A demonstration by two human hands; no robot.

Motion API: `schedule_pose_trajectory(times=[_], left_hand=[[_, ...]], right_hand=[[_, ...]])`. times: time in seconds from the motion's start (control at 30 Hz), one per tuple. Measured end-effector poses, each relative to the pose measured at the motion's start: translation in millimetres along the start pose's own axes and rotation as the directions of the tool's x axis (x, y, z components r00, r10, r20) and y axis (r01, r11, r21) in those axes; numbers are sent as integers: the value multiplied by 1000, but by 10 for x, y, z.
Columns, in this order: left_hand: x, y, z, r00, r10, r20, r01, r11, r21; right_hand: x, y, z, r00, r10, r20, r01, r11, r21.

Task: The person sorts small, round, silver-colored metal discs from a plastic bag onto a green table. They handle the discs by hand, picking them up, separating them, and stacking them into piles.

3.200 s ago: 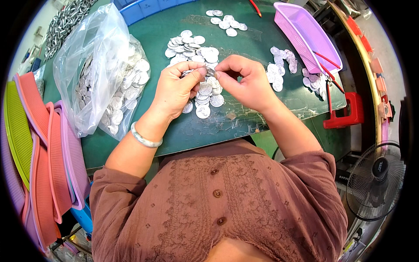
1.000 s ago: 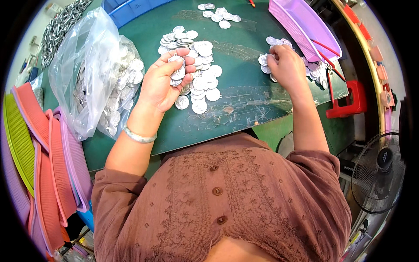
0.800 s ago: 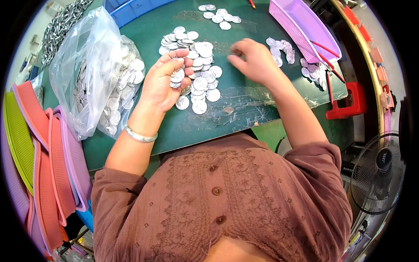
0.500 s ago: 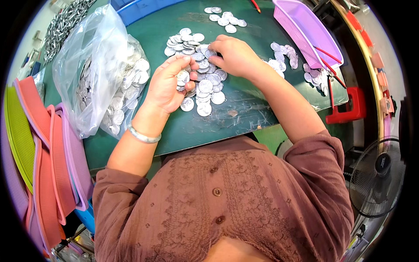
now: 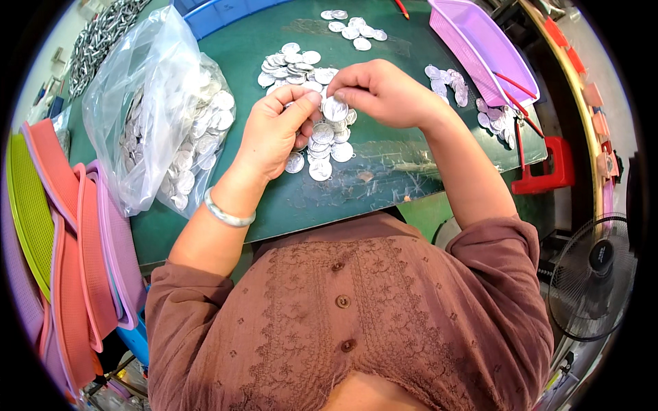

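Observation:
My right hand (image 5: 387, 92) pinches a round silver medallion (image 5: 335, 109) with a small loop between thumb and fingertips. It is held up just above a loose pile of similar medallions (image 5: 320, 152) on the green table. My left hand (image 5: 281, 130), with a pale bangle at its wrist, is close beside it, thumb pressed on the curled fingers. The medallions that lay in its palm half a second ago are now hidden by the turned hand. More medallions (image 5: 291, 65) are heaped just beyond my hands.
A clear plastic bag (image 5: 147, 123) full of medallions stands at left, by stacked coloured baskets (image 5: 82, 253). Small medallion groups lie at the far side (image 5: 356, 29) and at right (image 5: 447, 83). A purple basket (image 5: 473, 48) and red-handled pliers (image 5: 519, 130) are at the table's right.
My left hand has turned so its back shows and its palm is hidden. My right hand has left the pile and now holds up one medallion close to the left thumb.

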State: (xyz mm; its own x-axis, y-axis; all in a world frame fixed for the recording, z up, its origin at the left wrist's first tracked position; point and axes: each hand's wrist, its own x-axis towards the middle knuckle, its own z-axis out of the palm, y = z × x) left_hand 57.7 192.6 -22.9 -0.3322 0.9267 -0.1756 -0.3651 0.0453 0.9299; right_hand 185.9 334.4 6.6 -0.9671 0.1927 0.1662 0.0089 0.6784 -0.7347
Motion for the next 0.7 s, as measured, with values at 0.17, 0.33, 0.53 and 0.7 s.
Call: schedule_pose_trajectory(times=[0.17, 0.33, 0.53, 0.7], left_hand=[[-7, -9, -21, 994, -101, 49, 102, 994, -25], [-34, 2, 48, 991, -130, 44, 132, 990, -54], [-26, -62, 34, 1000, 9, -24, -10, 999, -51], [-35, -74, 61, 997, 57, -60, -61, 996, -68]], right_hand=[[-26, -44, 60, 999, 10, -47, -7, 997, 73], [-80, 26, 149, 987, 81, -136, -44, 966, 256], [-210, 19, 161, 923, 363, -127, -220, 769, 601], [-304, -62, 197, 926, 371, -72, -246, 736, 631]])
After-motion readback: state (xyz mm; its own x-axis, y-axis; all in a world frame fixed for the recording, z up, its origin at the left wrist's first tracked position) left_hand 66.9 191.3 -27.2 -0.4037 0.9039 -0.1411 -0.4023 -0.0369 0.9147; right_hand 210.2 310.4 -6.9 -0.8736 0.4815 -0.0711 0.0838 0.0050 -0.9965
